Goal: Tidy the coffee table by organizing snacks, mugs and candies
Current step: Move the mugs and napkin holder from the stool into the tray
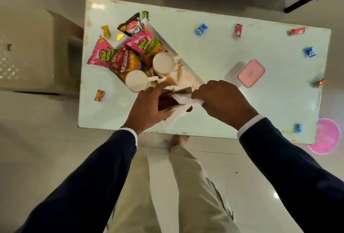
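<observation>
L hand point(149, 108) grips a brown box point(170, 100) at table's point(214, 50) near edge; R hand point(221, 100) fingers pinch tissue point(183, 99) from it. Tray point(163, 39) w/ snacks point(141, 44) & 2 mugs point(163, 62) upper left; candies point(201, 29) scattered.

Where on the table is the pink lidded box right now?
In the head view, the pink box sits on the table's right half, just beyond the right hand.
</observation>
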The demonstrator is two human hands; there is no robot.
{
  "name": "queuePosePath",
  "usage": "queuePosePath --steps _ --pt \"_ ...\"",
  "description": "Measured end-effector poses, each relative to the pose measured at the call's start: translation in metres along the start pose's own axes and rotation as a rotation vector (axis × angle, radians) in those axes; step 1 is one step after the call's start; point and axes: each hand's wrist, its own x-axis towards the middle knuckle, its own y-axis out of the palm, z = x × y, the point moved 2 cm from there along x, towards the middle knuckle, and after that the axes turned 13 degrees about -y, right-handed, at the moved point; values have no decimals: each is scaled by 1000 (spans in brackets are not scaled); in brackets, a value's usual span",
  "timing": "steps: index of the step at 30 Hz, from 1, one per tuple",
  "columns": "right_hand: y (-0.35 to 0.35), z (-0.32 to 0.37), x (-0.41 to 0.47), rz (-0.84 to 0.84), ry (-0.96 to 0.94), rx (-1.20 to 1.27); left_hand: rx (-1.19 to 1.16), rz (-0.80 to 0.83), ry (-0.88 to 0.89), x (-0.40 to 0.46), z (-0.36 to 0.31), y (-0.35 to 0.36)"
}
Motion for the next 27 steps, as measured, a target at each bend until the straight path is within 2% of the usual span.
queuePosePath --steps 3,9,12,13,15,17,18,20,24,27 --pt "8 1 -5 -6 -9 14 18 18 33 1 -9 12" --pt "29 21 12 -103 -154 -19 18 69 42 4 -5 23" --pt "42 22 20 -109 -141 -6 118 -32 134 4 0 27" --pt "43 22 21 -135 -118 83 148 -77 163 3 1 28" --pt "45 20 23 -177 -35 436 152 -127 177 0 10 30" --pt "47 16 26 -205 18 724 56 -75 54 -2 21 32" --pt "48 11 26 -239 39 754 -4 -46 -35 -3 26 34" --pt "50 -2 28 -271 88 671 -71 -17 -179 -4 36 36" --pt "62 -23 38 -39 141 474 -131 3 -244 1 44 38" --pt "75 -26 56 39 129 460 -202 16 -276 6 47 41"
